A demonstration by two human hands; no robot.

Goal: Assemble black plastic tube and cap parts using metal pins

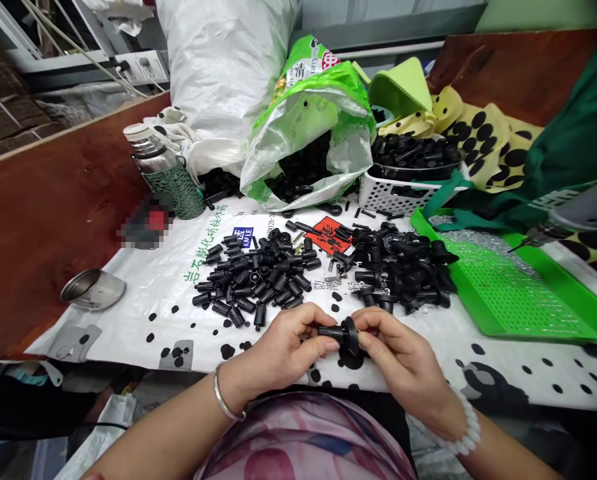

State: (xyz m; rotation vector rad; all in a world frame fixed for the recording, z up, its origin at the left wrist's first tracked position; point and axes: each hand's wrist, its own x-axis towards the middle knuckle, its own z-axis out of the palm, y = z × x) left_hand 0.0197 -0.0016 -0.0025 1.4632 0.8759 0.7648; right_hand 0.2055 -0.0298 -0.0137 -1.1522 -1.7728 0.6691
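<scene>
Near the table's front edge, my left hand [298, 340] pinches the narrow stem of a black plastic part [348, 333] between thumb and fingers. My right hand [398, 353] grips the same part at its wide, flared end, which points right. The part lies roughly level. Beyond my left hand spreads a pile of small black cylinders [263, 270]. A second pile of black flared parts [403, 267] lies beyond my right hand. Small loose metal pieces and black rods are scattered between the piles, near a red diamond label [330, 235].
A green tray [498, 307] with small metal pieces is at right, below a power tool [578, 213]. Behind stand a white basket [403, 193] of black parts and an open green-white bag [318, 100]. A metal cup [93, 290] and flask [153, 153] are left.
</scene>
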